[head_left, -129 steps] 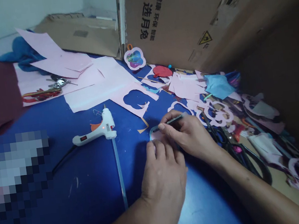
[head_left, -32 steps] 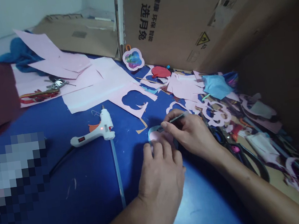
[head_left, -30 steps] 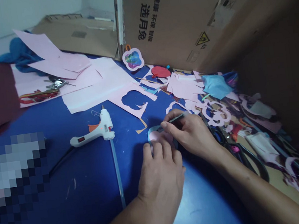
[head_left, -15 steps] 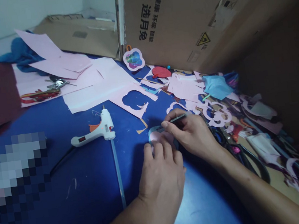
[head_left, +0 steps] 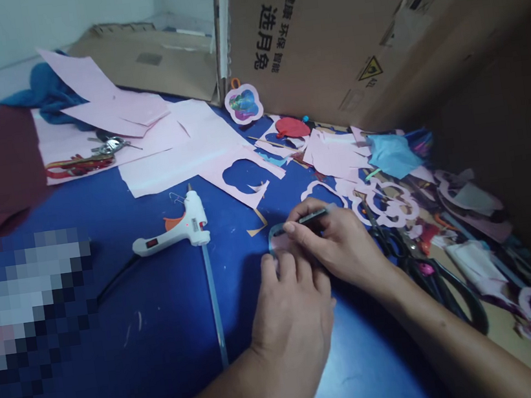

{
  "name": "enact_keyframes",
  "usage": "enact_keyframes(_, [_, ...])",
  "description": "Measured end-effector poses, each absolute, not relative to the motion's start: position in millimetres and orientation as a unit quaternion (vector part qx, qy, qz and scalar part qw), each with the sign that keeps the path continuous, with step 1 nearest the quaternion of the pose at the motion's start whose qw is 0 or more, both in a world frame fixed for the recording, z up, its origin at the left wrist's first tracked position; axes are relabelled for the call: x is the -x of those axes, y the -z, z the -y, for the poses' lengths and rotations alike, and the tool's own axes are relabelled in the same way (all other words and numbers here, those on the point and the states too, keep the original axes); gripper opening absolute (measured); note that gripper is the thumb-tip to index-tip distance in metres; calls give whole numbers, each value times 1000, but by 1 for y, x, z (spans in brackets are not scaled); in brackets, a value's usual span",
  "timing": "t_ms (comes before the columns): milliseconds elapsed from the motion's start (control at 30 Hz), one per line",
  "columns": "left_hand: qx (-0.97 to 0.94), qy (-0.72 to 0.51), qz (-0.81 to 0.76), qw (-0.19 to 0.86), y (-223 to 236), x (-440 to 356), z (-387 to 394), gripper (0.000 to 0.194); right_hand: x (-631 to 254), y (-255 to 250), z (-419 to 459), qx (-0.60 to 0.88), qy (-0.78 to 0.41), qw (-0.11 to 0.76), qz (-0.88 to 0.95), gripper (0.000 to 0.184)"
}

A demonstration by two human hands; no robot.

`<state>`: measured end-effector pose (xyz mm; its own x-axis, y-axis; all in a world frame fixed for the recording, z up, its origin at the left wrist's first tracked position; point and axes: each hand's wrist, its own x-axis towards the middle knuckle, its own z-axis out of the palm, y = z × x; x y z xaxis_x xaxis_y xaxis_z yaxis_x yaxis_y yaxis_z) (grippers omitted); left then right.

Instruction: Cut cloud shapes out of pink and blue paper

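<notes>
My left hand (head_left: 292,306) lies on the blue table (head_left: 163,317), its fingertips pressing down a small pink paper cutout (head_left: 280,244) with a light blue rim. My right hand (head_left: 337,245) is closed round a thin dark pen (head_left: 308,217) held nearly level, its tip at the cutout's upper edge. Most of the cutout is hidden under both hands.
A white hot glue gun (head_left: 179,228) with a clear glue stick (head_left: 214,303) lies left of my hands. Pink paper sheets (head_left: 180,148) cover the far side. Scissors (head_left: 415,257) and many pink scraps (head_left: 383,200) lie to the right. A big cardboard box (head_left: 346,32) stands behind.
Both hands have stayed on the cutout with only slight shifts of the pen. The view has moved a little.
</notes>
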<state>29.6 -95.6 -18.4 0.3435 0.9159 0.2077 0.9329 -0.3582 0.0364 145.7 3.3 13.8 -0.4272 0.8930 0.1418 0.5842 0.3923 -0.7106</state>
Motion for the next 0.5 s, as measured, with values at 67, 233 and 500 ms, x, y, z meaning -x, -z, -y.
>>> enact_keyframes(67, [818,96,566,42,18,-30,96,49,-145,-13,-3,468,-297,262,790,20])
enact_keyframes(233, [818,96,566,39,17,-30,95,49,-145,-11,-6,465,-298,257,793,20])
enact_keyframes(500, [820,82,566,35,14,-29,96,45,-147,-13,-6,471,-290,254,793,20])
